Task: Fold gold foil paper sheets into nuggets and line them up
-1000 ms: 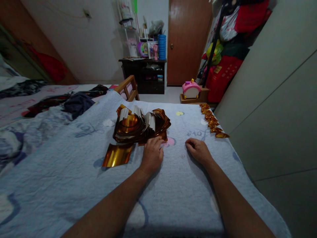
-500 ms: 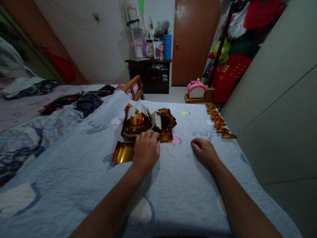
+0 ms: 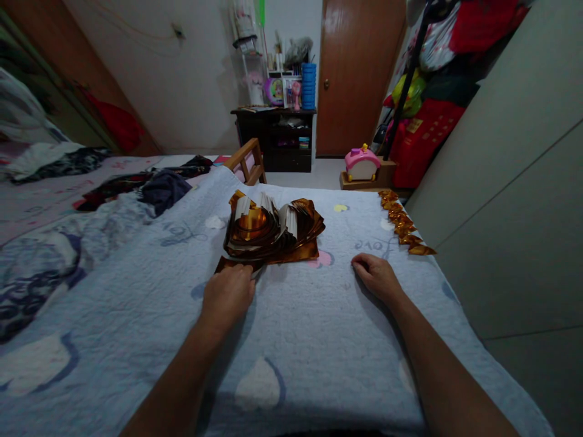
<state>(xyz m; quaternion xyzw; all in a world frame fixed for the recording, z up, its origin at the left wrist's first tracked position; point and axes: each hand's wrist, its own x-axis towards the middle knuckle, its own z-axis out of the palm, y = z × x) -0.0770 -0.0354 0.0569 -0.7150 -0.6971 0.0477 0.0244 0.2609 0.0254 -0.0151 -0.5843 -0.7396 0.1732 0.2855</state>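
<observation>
My left hand (image 3: 229, 295) is closed on the near edge of a sheet of gold foil paper (image 3: 224, 263); the fingertips are hidden under the knuckles. Just beyond it lies a stack of gold foil paper (image 3: 298, 252), with curled gold sheets and white backs standing up in two bundles. My right hand (image 3: 376, 274) rests on the bedspread to the right, fingers curled in, and nothing shows in them. Along the bed's right edge runs a row of folded gold foil pieces (image 3: 403, 227), beyond the right hand.
The pale blue bedspread (image 3: 310, 340) covers the surface under both arms. Clothes (image 3: 164, 189) lie on the left. A wooden chair back (image 3: 246, 161) rises at the far edge, and a pink toy case (image 3: 362, 162) stands beyond. A pale cabinet (image 3: 514, 243) borders the right.
My left hand has moved left and nearer, from the front of the stack onto the loose gold sheet, which now sits tilted against the stack. My right hand has stayed still.
</observation>
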